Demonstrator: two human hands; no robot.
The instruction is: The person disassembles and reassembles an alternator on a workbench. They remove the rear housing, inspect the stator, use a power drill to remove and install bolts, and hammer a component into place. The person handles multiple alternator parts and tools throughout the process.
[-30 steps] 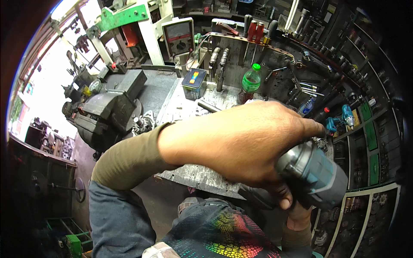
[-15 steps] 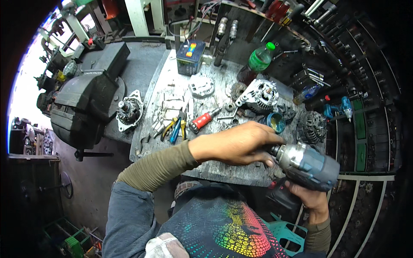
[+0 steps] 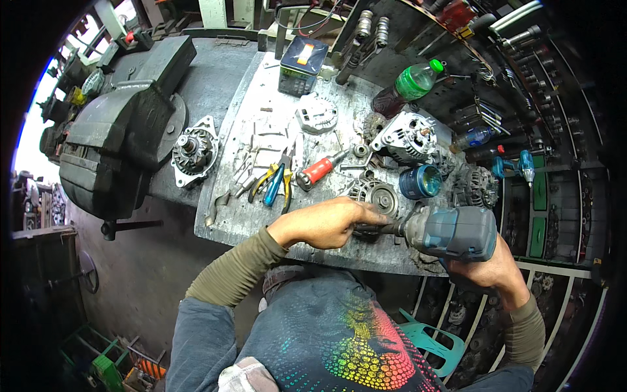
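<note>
My right hand [image 3: 480, 264] is wrapped round the handle of a cordless impact wrench [image 3: 454, 233], grey-black with a metal nose. A dark socket on the nose points left. My left hand [image 3: 330, 222] is closed at the bench's near edge, its forefinger stretched along the socket. What its other fingers grip is hidden. Just beyond it lies a round grooved pulley [image 3: 382, 197] on a finned metal part. A blue tub [image 3: 420, 181] stands behind the wrench. Left of the pulley are a red-handled screwdriver [image 3: 320, 171] and pliers [image 3: 279, 179] with blue and yellow handles.
An alternator [image 3: 410, 137] and a green-capped bottle [image 3: 416, 80] stand farther back. A pale housing [image 3: 317, 114] and a black box [image 3: 303, 65] are on the wooden bench [image 3: 248, 228]. At left are a big vise [image 3: 114, 150] and a rotor in its bracket [image 3: 194, 151].
The wrench has swung up and level, its nose now pointing left over the bench. My left hand has shifted left and down, off the nose, to the socket's end. The pulley has come into view.
</note>
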